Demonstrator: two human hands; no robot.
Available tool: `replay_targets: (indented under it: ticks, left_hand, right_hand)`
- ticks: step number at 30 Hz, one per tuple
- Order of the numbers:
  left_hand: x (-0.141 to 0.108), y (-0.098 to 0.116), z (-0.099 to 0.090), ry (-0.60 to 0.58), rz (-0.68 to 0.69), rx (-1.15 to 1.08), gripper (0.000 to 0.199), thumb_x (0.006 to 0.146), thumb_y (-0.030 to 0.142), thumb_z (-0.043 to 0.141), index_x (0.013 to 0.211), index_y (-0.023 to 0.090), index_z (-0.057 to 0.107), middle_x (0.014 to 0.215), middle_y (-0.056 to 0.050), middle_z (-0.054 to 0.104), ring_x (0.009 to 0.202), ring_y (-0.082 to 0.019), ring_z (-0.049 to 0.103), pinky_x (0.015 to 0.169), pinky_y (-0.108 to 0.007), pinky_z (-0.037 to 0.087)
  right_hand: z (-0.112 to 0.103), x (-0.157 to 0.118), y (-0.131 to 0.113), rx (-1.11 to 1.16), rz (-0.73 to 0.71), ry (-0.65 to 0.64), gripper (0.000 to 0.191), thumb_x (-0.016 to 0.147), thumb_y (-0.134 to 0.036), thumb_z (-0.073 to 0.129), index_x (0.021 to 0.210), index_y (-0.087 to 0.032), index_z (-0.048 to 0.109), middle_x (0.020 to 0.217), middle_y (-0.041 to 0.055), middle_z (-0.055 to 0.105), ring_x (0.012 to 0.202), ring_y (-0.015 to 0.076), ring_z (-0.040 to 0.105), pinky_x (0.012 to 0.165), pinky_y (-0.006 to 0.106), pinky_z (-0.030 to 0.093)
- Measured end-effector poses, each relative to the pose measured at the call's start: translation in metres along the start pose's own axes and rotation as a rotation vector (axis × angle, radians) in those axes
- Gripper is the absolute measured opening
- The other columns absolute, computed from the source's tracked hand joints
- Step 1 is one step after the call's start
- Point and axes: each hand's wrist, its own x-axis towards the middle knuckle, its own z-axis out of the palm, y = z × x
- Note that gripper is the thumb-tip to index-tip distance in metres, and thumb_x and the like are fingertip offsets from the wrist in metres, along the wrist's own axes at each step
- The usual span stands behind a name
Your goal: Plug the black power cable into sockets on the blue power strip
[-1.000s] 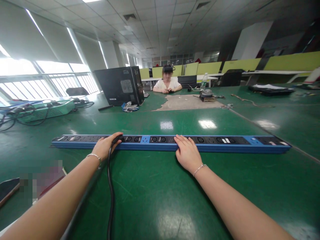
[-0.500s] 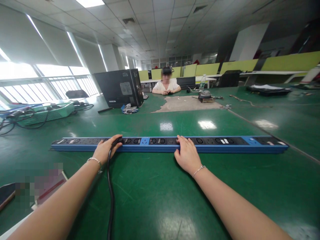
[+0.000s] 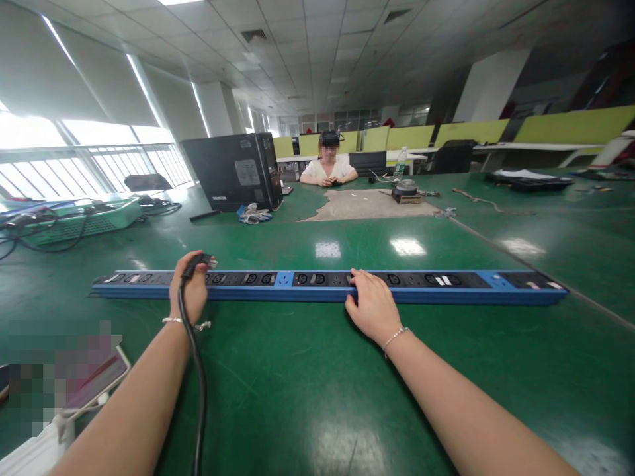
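A long blue power strip with a black socket face lies across the green table. Gripped in my left hand is a black plug, raised above the strip's left part, its metal prongs pointing right. The plug's black cable hangs down toward the table's near edge. My right hand rests on the strip right of its middle, fingers over the top and thumb at the front side, holding it.
Behind the strip stand a black computer case and gloves. A green basket with cables is at the left. Across the table sits a person. A bottle stands near a small device.
My left hand has lifted the plug up off the strip and moved left, turning so that the prongs show. My right hand has stayed on the strip.
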Motion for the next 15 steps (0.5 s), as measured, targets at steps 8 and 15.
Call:
replay_targets:
  ticks: [8, 15]
  left_hand:
    - [-0.002, 0.057, 0.019, -0.335, 0.033, -0.103, 0.041, 0.085, 0.044, 0.041, 0.119, 0.022, 0.049, 0.109, -0.006, 0.063, 0.099, -0.020, 0.059, 0.088, -0.033, 0.045]
    - [-0.015, 0.096, 0.046, -0.557, 0.176, -0.003, 0.035, 0.087, 0.037, 0.036, 0.118, 0.024, 0.047, 0.095, -0.004, 0.069, 0.085, -0.019, 0.065, 0.082, -0.032, 0.046]
  right_hand:
    - [0.001, 0.000, 0.000, -0.013, -0.013, 0.005, 0.028, 0.074, -0.017, 0.049, 0.101, -0.013, 0.057, 0.118, 0.0130, 0.058, 0.113, 0.0243, 0.048, 0.097, 0.040, 0.035]
    - [0.000, 0.000, -0.001, -0.019, -0.016, 0.006, 0.025, 0.075, -0.017, 0.048, 0.098, -0.014, 0.057, 0.119, 0.0124, 0.058, 0.113, 0.0248, 0.049, 0.097, 0.041, 0.036]
